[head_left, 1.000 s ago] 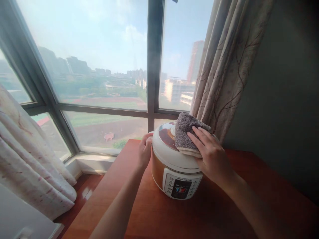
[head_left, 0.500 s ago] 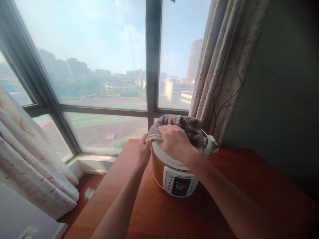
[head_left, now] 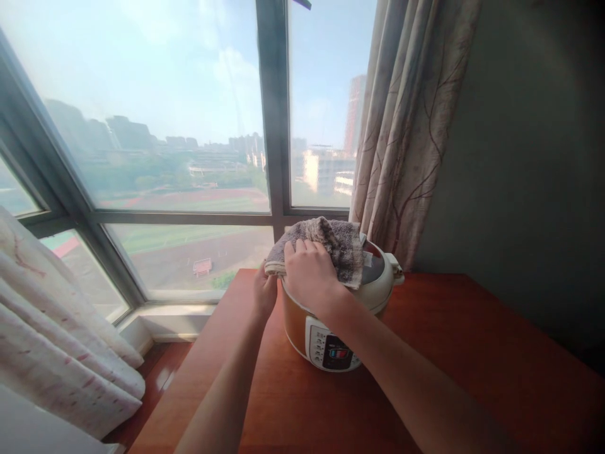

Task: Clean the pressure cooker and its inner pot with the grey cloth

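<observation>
Gray cloth [head_left: 343, 246] lies bunched across the top of the electric cooker [head_left: 297, 321], longer spread running left to right, and it's directly beneath the right hand [head_left: 309, 271], bent fingers over the folds toward the left end, thumb hidden, so no telling whether they pinch or merely press! Over at the cooker's left flank, there's the left hand [head_left: 265, 293], right by the cloth's hem, fingertips concealed, grip unreadable.

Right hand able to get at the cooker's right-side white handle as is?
Probably yes: the handle sticks out uncovered, though the right hand is on the cloth over the lid.
</observation>
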